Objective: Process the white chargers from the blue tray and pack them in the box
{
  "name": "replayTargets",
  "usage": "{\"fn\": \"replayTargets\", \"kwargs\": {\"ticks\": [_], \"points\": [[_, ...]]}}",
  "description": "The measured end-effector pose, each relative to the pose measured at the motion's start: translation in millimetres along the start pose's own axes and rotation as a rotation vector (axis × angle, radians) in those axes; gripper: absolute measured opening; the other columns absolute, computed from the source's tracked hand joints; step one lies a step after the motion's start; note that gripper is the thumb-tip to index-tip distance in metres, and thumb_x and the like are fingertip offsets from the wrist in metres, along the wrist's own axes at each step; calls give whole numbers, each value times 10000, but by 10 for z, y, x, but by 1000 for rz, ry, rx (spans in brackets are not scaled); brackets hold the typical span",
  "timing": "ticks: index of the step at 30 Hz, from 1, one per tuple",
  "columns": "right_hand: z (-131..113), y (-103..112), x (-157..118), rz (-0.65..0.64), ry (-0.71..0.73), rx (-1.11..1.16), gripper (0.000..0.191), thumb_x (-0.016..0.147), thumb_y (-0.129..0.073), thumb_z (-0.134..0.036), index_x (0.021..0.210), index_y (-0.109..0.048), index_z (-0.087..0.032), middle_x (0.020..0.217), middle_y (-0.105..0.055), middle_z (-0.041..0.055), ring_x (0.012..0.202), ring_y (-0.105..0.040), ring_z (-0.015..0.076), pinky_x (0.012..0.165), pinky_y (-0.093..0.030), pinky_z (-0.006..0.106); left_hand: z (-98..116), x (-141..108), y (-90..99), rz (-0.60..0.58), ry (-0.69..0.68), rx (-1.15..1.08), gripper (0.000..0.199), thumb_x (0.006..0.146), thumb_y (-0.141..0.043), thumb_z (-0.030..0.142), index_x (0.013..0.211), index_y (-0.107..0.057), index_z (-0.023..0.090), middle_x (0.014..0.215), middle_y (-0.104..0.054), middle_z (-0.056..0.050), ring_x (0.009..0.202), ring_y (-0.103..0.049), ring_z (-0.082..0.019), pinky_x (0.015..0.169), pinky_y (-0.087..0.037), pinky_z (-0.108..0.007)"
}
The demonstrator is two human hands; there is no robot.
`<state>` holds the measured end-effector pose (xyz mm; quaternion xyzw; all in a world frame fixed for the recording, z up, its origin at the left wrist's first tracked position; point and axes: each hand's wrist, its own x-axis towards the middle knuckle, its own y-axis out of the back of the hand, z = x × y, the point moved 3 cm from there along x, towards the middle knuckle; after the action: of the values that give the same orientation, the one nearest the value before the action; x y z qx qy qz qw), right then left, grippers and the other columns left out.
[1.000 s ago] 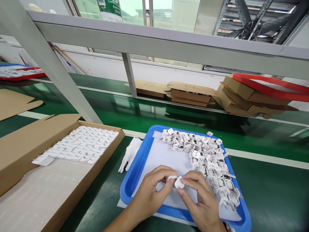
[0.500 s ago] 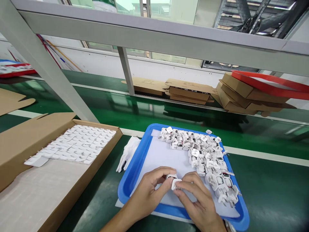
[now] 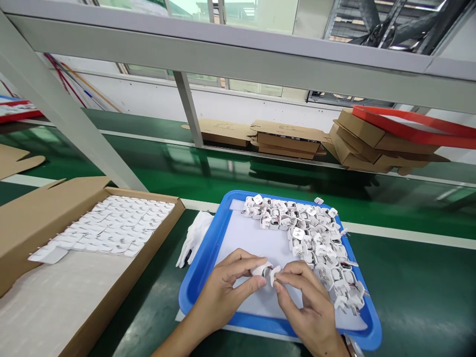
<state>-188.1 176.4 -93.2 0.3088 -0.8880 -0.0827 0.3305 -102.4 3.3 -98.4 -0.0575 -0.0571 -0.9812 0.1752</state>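
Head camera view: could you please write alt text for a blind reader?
The left hand holds a white plug housing, the right hand a small white cover, above a blue tray of similar parts; an open cardboard box lies left.

Factory workshop: green benches (image 3: pixel 401 267), trayed plug parts (image 3: pixel 323 248).

From here I see a small white housing (image 3: pixel 259 270), its open end facing a thin white cover (image 3: pixel 274 274) turned nearly edge-on, both held above the blue tray (image 3: pixel 260 324), toward its near edge
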Motion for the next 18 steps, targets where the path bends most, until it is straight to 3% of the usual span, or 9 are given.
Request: {"fn": "replayTargets", "kwargs": {"ticks": [4,11,18], "points": [[-47,5,20,11,87,-86,397,912,-624,31,1178,-671,-260,1025,-662,81,953,-652,239,777,-567,395,-26,10,1,-11,1,13,344,884,-778,218,1200,-805,351,919,-732,-29,806,-676,-164,777,-594,-277],[-26,-11,-10,-88,134,-114,446,927,-607,30,1261,-637,-264,1145,-694,104,1066,-653,262,890,-580,441,-110,10,9,-66,83,-55,328,877,-798,291,1201,-810,336,878,-683,-37,796,-629,-175,719,-533,-288],[20,-9,-37,-171,137,-55,457,952,-604,22,1297,-614,-276,1180,-710,93,1112,-653,241,979,-582,434,-163,-11,-66,-55,127,-280,306,880,-810,283,1186,-821,291,957,-727,-64,874,-691,-199,774,-581,-308]]}}
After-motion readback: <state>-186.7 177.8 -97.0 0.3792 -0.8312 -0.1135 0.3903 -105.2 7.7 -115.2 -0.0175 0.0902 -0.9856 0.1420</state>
